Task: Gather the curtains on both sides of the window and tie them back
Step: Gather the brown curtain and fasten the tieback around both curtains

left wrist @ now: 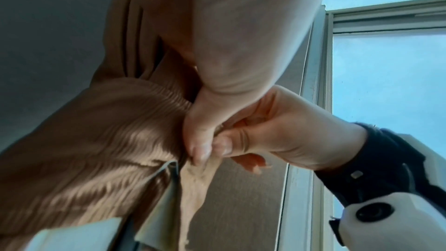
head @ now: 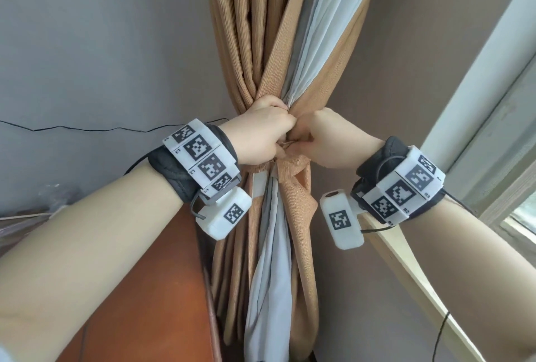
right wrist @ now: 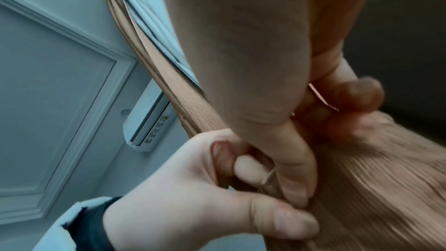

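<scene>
One curtain [head: 269, 42] shows, running down the middle of the head view from top edge to bottom edge: ribbed tan cloth with a pale grey-white lining [head: 324, 22] folded in among the pleats. It is gathered to a narrow waist at frame centre and fans out wider above and below. A tan tie-back [head: 293, 167] of the same ribbed cloth crosses the bunch just under the waist. Two hands meet at that waist, touching each other. The left hand [head: 261, 132] comes in from the lower left, fingers curled round the gathered cloth; in the left wrist view its thumb [left wrist: 200, 140] presses beside the other hand's thumb on a tan strip end. The right hand [head: 327, 141] comes in from the lower right, also curled, pinching the tie-back; in the right wrist view a thin metal ring or hook [right wrist: 267, 177] sits between the fingers, though what it is cannot be told. Each wrist carries one black band with white marker blocks. Behind lie grey walls, one thin black wire [head: 87, 129] at mid left, one reddish-brown panel [head: 150, 289] at lower left, and one window frame [head: 475, 106] along the right edge.
</scene>
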Motion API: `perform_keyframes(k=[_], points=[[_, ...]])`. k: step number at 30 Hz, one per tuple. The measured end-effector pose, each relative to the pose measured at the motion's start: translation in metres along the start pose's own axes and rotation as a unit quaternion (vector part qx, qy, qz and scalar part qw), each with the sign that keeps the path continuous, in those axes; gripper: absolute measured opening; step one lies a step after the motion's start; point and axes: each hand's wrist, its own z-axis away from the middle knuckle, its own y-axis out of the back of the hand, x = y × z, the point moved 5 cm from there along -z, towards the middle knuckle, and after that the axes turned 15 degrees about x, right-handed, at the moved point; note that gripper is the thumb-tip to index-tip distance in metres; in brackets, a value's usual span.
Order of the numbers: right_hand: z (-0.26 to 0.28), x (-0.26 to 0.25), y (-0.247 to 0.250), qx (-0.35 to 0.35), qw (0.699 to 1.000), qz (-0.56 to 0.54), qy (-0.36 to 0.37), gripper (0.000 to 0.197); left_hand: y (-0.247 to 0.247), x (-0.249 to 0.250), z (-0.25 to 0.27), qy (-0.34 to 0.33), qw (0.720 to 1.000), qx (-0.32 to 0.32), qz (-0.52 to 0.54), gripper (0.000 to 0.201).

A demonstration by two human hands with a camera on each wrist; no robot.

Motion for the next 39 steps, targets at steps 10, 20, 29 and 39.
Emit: perform_keyframes(k=[10, 20, 29, 39], points=[[-0.006, 0.007, -0.006, -0.032, 0.995, -0.087, 0.048, 0.017, 0.014, 0.018, 0.083, 0.246, 0.884, 0.395, 0.045, 0.021], [0.001, 0.008, -0.014, -0.121, 0.974, -0.188, -0.025, 0.024, -0.063, 0.026, 0.108, 0.466, 0.754, 0.303, 0.350, 0.017], [0.009, 0.009, -0.020, -0.143, 0.959, -0.242, -0.042, 0.020, -0.087, 0.040, 0.107, 0.508, 0.525, 0.302, 0.613, 0.009], [0.015, 0.007, -0.026, -0.045, 0.992, -0.118, 0.029, 0.035, -0.105, 0.046, 0.100, 0.470, 0.520, 0.362, 0.615, 0.021]])
